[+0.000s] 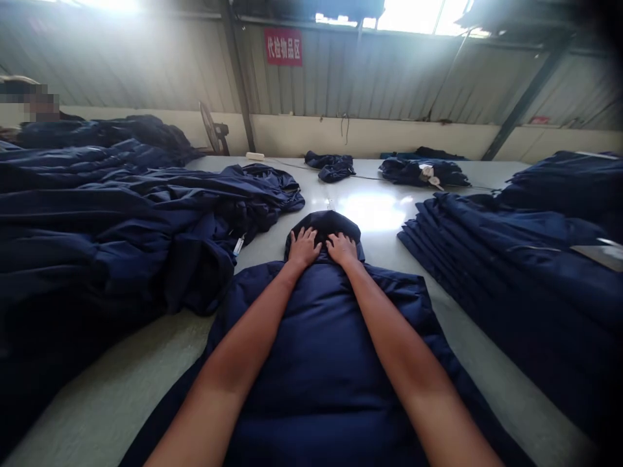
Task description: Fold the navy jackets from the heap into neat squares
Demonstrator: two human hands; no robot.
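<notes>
Both hands lie flat on the hood of a navy padded jacket, the left hand [304,248] and the right hand [341,250] side by side with fingers spread, pressing down and not clenched or gripping. The jacket [311,363] lies spread on its back or front, it is hard to tell which, along the pale bench [117,383], its hood [324,224] pointing to 12 o'clock and its body running back under both forearms. At 9 o'clock a loose heap of navy garments [97,220] sprawls across the bench, its edge just beside the jacket's left shoulder, with a small white tag [238,245] poking out near the hood. At 3 o'clock a neat stack of folded navy jackets [511,272] sits close to the jacket's right side, leaving a narrow strip of bench between them. Farther off at 12 o'clock lie a small navy bundle [331,167] and, at 1 o'clock, another bundle [423,172] with pale tags on it, a thin cable [370,177] crossing the bench behind them. Beyond the far edge at 11 o'clock stand a fan [211,128] and a white power strip [255,156], below a red sign [283,47] on the corrugated wall. A pixelated person [41,104] shows at the far left edge, behind the heap.
</notes>
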